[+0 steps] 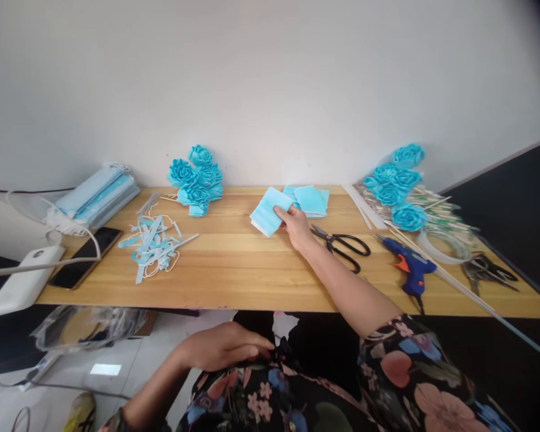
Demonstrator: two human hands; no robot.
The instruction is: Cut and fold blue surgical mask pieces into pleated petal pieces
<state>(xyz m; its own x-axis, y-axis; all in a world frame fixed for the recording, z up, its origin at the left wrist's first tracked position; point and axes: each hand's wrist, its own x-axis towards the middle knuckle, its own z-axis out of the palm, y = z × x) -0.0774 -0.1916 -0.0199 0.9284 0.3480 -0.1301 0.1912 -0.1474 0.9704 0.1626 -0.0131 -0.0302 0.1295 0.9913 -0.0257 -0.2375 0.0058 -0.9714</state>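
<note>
My right hand [297, 227] reaches over the wooden table [234, 270] and pinches a small stack of light blue fabric squares [267, 212] between thumb and fingers. A second pile of blue squares [312, 200] lies just behind it. Black scissors [343, 246] rest right of my wrist. My left hand [220, 347] lies below the table edge on my flowered lap, fingers loosely curled and flat, holding nothing.
Blue fabric roses [197, 180] lean on the wall at the back left, more roses on sticks [398, 189] at the right. A blue glue gun [409, 267], cut strips [155, 246], a stack of masks [96, 195], a phone [85, 258] and a white lamp [24, 279] also lie here.
</note>
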